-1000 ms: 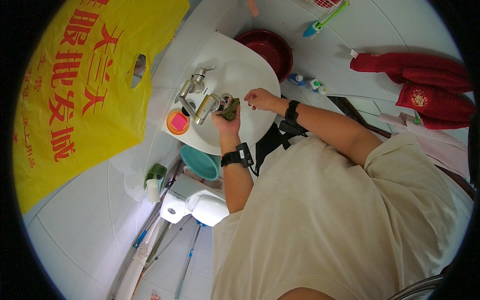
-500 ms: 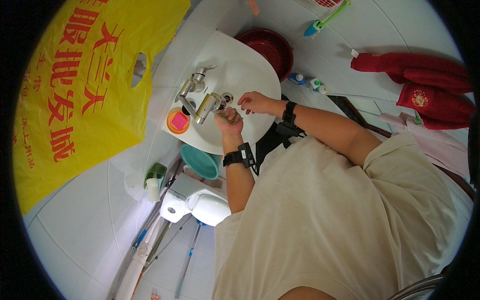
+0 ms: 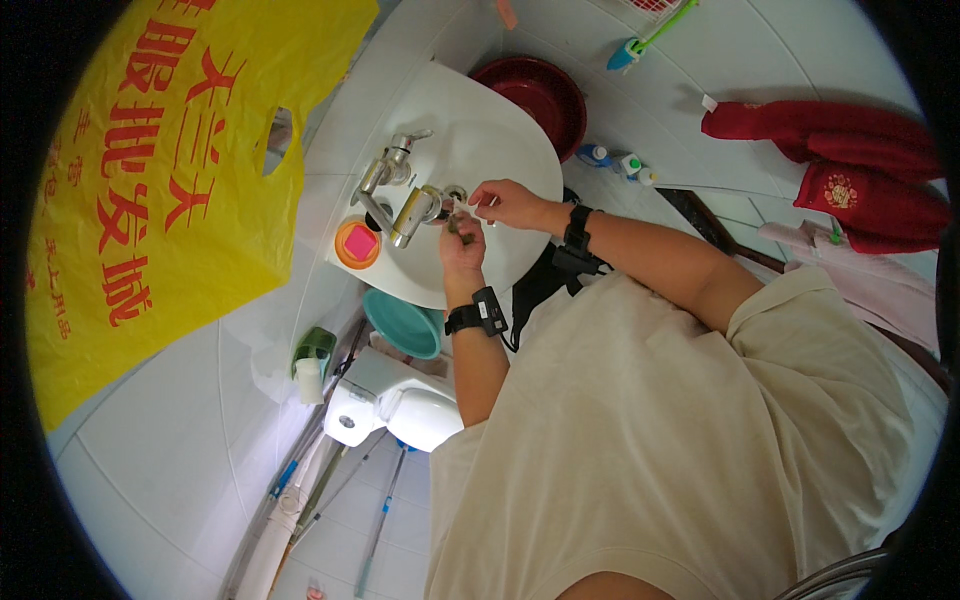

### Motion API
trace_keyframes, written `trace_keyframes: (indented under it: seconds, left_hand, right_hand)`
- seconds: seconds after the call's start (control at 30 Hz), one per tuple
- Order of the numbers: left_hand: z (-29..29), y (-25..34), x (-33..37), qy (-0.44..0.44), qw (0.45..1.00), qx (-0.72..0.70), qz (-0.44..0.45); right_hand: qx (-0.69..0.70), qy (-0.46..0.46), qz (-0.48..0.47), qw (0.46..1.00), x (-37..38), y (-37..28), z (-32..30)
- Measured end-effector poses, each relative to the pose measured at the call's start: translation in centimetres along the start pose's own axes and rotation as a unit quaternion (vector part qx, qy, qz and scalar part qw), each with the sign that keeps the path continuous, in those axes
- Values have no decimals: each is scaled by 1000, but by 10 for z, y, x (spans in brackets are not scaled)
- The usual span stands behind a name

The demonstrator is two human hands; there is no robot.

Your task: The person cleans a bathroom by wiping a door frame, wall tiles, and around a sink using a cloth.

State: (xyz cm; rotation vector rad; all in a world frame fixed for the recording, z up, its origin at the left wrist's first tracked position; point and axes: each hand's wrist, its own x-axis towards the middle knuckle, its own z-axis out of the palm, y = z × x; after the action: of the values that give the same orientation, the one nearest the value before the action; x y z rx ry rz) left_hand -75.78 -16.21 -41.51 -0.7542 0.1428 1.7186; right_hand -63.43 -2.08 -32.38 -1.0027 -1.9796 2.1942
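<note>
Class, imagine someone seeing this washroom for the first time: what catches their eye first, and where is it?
First comes the big yellow plastic bag with red lettering, filling the upper left. Next are the dark red towels at the upper right. Between them, the left hand holds a green thing over the white basin, the right hand close beside it.

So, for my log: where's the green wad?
Head view, slightly left of centre: the wad is in the left hand, over the sink, beside the faucet.

We see a small dark-green bundle (image 3: pixel 464 237), gripped and mostly hidden in our left hand (image 3: pixel 461 250). We hold it over the white sink (image 3: pixel 500 130).
</note>
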Motion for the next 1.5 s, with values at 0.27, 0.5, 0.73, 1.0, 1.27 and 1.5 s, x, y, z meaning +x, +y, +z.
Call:
trace_keyframes:
  seconds: [0.27, 0.5, 0.73, 1.0, 1.27, 1.5]
  left_hand:
    - [60, -50, -7, 244, 933, 238, 111]
    - [37, -27, -3, 103, 969, 173, 140]
    - [46, -31, 1, 139, 969, 149, 137]
    - [88, -55, -1, 196, 960, 128, 153]
    - [39, -15, 3, 133, 973, 96, 165]
    - [70, -36, -5, 170, 963, 99, 184]
  right_hand:
    - [-36, 9, 9, 999, 0, 21, -12]
    - [-23, -2, 52, 998, -3, 6, -5]
    - [-20, 5, 52, 998, -2, 17, -11]
    - [-42, 5, 76, 996, -5, 15, -12]
    - [-40, -14, 71, 997, -4, 15, -5]
    - [-57, -16, 75, 995, -1, 29, -11]
